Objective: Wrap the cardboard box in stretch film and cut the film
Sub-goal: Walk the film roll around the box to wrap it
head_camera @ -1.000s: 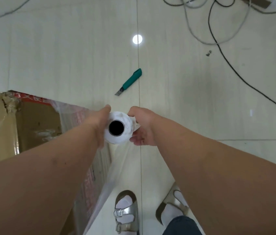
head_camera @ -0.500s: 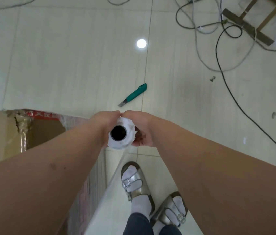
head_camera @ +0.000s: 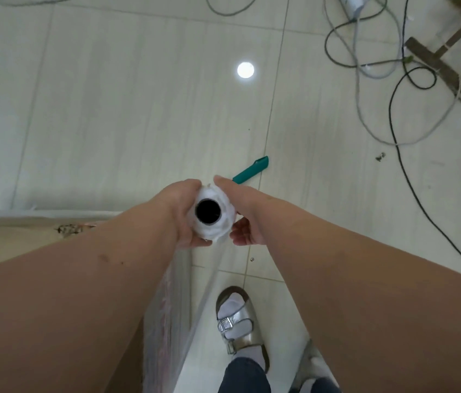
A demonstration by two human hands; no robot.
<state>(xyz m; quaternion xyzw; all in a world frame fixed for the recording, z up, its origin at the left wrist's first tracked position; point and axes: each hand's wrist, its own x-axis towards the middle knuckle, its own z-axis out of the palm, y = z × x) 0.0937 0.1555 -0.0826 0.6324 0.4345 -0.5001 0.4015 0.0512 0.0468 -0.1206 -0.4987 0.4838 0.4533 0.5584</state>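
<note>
Both hands, left (head_camera: 178, 214) and right (head_camera: 240, 217), hold the film roll (head_camera: 212, 214) (seen end-on) beside the box (head_camera: 11, 245); a green knife (head_camera: 250, 173) lies nearby.

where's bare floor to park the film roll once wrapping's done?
Bare tile lies left of the green utility knife, beyond the cardboard box. More lies between the knife and the black cable. Crowded: upper right, with looped cables and a wooden frame. Both hands hold the film roll, film trailing past the sandalled feet.
</note>
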